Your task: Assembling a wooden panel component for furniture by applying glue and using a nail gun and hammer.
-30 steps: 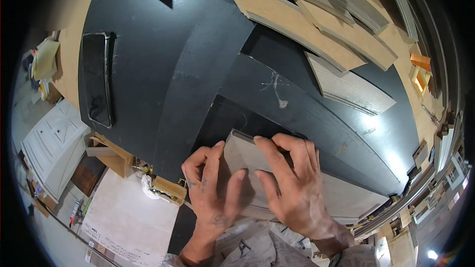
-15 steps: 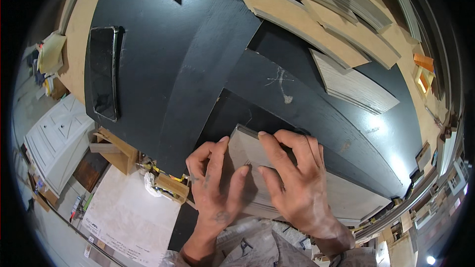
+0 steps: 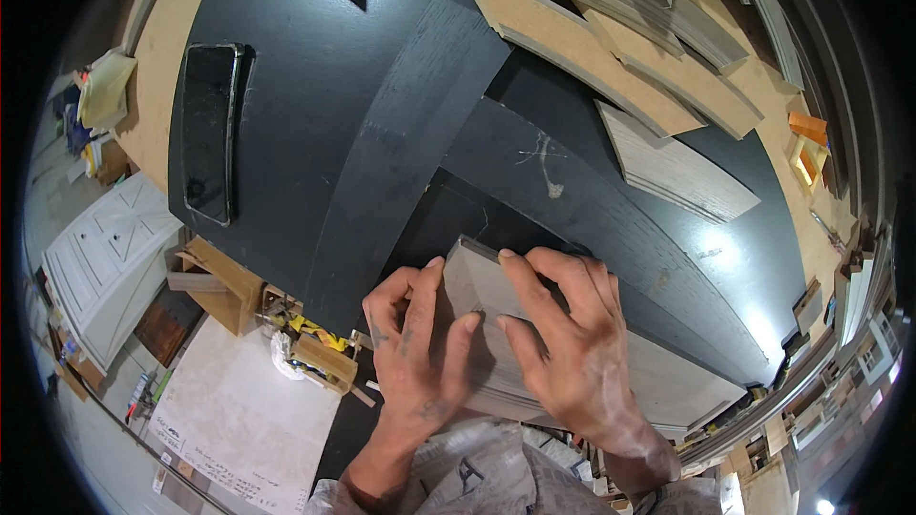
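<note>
A light grey wood-grain framed panel [image 3: 658, 370], like a small cabinet door, lies close to my body, its corner pointing away from me. My left hand [image 3: 417, 348] grips its left edge near that corner, fingers along the outside and thumb over the frame strip. On the far edge, right of the corner, my right hand [image 3: 570, 334] holds the panel with its fingertips over the rim and its thumb on the inner side. Both thumbs point toward each other across the frame. The panel rests against a black board [image 3: 382, 114]; my hands cover part of its frame.
A dark phone [image 3: 210, 133] lies at the board's left. Several mitred strips [image 3: 582, 57] are piled at the far right, with a grey strip [image 3: 673, 160] nearer. A wooden box [image 3: 218, 284], a small tool tray [image 3: 320, 358] and a written-on white sheet [image 3: 239, 420] are at lower left.
The view has tilted slightly, shifting the surroundings a little. Both hands keep nearly the same hold on the panel's corner.
</note>
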### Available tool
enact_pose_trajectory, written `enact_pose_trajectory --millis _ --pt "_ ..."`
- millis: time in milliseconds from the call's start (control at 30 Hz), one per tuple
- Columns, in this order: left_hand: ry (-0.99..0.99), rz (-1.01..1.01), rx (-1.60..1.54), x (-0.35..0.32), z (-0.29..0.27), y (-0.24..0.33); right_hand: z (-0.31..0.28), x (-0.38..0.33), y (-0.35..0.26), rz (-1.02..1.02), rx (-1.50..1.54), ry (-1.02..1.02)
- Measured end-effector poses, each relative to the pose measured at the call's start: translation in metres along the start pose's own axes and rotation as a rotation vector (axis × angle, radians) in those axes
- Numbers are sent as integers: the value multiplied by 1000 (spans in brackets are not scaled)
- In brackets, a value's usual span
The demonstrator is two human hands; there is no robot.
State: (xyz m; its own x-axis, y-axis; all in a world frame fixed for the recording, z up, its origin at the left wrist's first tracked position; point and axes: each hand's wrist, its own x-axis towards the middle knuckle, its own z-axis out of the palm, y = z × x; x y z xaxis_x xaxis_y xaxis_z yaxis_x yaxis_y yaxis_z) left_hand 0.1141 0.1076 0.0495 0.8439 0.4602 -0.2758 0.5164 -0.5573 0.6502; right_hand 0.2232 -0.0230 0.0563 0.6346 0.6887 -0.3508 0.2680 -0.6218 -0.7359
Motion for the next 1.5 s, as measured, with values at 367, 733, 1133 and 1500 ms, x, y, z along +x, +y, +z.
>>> enact_pose_trajectory --millis 367,733,1133,1500 --pt "-14 1 33 -1 -1 -1 2 -1 0 -12 -9 0" --pt "-11 5 14 -2 0 -1 3 -2 -1 -2 -24 25" --pt "373 -420 -547 -98 -32 -9 6 -4 -1 -125 -79 83" --pt "477 -726 -1596 -149 -5 8 12 -5 -12 -99 -159 19"
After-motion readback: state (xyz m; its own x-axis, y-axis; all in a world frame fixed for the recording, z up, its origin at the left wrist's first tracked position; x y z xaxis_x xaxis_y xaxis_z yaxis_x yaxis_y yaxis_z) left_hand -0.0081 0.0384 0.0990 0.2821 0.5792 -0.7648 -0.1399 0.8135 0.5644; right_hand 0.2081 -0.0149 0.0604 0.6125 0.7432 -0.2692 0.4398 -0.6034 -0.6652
